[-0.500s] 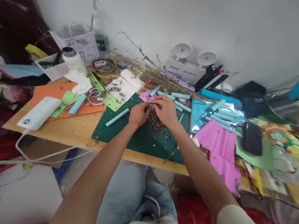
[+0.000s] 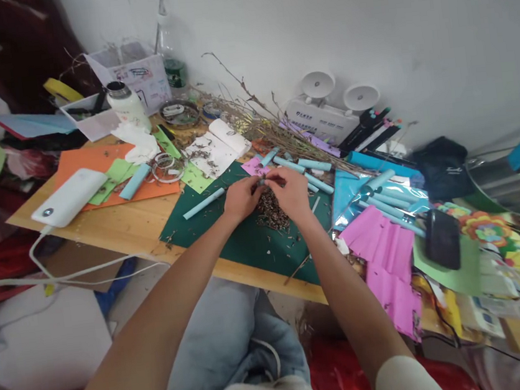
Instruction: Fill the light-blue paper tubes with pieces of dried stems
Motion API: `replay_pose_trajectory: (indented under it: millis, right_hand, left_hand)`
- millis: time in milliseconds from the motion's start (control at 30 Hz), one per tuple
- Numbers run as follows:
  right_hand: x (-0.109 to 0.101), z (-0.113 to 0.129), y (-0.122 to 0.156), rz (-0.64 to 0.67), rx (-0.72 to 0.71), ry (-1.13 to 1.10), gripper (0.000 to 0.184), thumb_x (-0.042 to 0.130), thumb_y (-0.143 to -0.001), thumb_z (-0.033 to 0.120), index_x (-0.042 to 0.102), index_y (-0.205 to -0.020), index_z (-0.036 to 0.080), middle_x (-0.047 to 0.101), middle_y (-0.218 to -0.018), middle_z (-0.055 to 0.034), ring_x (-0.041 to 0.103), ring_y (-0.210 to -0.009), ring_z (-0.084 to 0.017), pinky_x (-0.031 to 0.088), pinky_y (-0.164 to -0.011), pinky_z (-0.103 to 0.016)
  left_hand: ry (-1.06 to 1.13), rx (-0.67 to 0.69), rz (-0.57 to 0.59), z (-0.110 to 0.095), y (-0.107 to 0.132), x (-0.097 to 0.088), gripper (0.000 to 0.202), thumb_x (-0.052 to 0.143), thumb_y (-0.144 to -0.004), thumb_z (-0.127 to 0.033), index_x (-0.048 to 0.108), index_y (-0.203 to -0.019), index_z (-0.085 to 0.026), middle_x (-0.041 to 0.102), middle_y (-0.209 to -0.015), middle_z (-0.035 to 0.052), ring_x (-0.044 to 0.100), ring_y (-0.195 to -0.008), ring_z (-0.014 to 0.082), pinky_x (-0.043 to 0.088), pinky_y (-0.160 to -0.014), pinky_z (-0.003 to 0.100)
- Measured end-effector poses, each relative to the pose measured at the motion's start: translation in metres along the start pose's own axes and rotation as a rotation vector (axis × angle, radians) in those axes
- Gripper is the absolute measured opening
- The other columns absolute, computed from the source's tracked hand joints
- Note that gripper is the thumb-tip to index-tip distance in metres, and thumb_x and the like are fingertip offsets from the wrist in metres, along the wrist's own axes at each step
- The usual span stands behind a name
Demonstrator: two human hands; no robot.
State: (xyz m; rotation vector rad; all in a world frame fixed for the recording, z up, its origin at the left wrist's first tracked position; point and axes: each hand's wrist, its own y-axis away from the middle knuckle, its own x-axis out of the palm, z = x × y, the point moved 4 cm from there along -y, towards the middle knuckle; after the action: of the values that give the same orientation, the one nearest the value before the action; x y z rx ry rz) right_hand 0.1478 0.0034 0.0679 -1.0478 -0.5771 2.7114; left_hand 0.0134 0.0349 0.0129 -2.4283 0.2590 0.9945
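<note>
Both of my hands meet above a dark green mat [image 2: 227, 236], over a heap of brown dried plant bits [image 2: 272, 211]. My left hand [image 2: 242, 198] is closed, its thumb and fingertips pinched together. Opposite it, my right hand [image 2: 292, 192] pinches at the same spot, the fingertips of both nearly touching. Whatever small thing lies between them is mostly hidden. To the left of my left hand rests a light blue paper tube [image 2: 203, 203]. Several more blue tubes [image 2: 315, 165] lie behind and right of my right hand, near a pink paper piece [image 2: 253, 167].
Dry twigs [image 2: 276, 133] lie along the wall. At left are a white power bank [image 2: 68, 197] with a cable, orange paper [image 2: 73, 163] and a white bottle [image 2: 128, 110]. Pink crepe paper [image 2: 382, 256], a black phone-like object [image 2: 442, 240] and a blue plastic packet [image 2: 344, 195] lie at right.
My hands stay at nearly the same spot, with only slight finger movement. The view has shifted a little and looks sharper at the right.
</note>
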Motion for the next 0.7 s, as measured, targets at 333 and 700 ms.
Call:
replay_pose_trajectory:
  millis: [333,700]
  right_hand:
    - [-0.001,0.005,-0.002,0.006,-0.03,0.075,0.019,0.059,-0.085,0.015,0.072,-0.097,0.02,0.071,-0.1,-0.0079,0.066,-0.096,-0.023,0.054,-0.089,-0.04]
    - [0.002,-0.011,-0.002,-0.01,0.273,-0.244,0.021,0.07,-0.074,0.025,0.072,-0.094,0.017,0.074,-0.084,-0.005,0.07,-0.077,-0.02,0.058,-0.08,-0.036]
  left_hand:
    - [0.032,-0.003,0.003,0.0,-0.001,-0.001,0.021,0.056,-0.093,-0.037,0.065,-0.088,-0.019,0.068,-0.083,0.0047,0.061,-0.077,0.019,0.042,-0.069,0.028]
    - [-0.002,0.006,-0.011,0.0,0.0,0.0,0.021,0.056,-0.094,-0.037,0.064,-0.086,-0.019,0.068,-0.083,0.0054,0.061,-0.078,0.0197,0.042,-0.068,0.029]
